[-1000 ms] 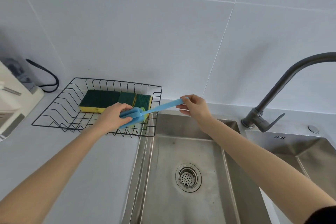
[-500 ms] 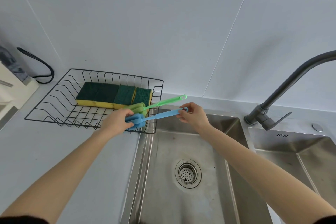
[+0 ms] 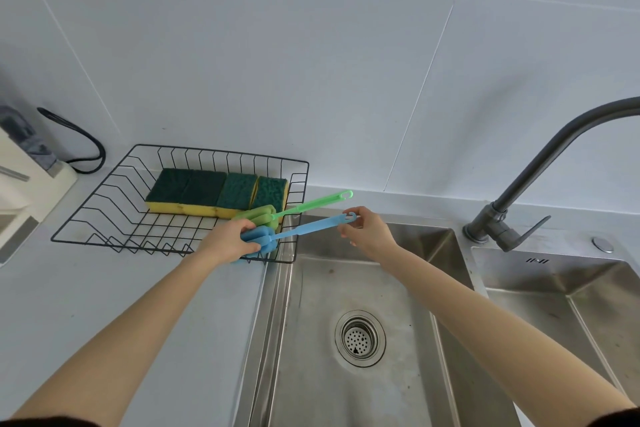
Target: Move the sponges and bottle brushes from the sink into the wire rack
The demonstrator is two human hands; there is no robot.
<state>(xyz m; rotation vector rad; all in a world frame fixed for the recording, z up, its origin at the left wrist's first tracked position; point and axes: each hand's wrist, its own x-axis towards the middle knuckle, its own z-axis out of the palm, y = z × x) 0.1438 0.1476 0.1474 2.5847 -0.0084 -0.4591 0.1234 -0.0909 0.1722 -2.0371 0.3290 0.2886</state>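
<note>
A black wire rack [image 3: 104, 204] stands on the counter left of the sink [image 3: 360, 288]. Three green-and-yellow sponges [image 3: 214, 192] lie in a row at its back. A green bottle brush [image 3: 304, 206] rests in the rack's right end, its handle sticking out over the rim. In front of it is a blue bottle brush [image 3: 304, 229]. My left hand [image 3: 227, 243] grips its foam head at the rack's front right corner. My right hand [image 3: 369, 230] is beside the hooked handle end with fingers apart, just off it.
A dark faucet [image 3: 519, 204] rises at the right between the two steel basins. The left basin holds only its drain strainer [image 3: 359, 337]. A white appliance [image 3: 20, 184] with a black cable stands at the far left on the counter.
The blue brush came down beside the green brush into the rack's right corner. My right hand has loosened from the handle end; my left hand still holds the foam head.
</note>
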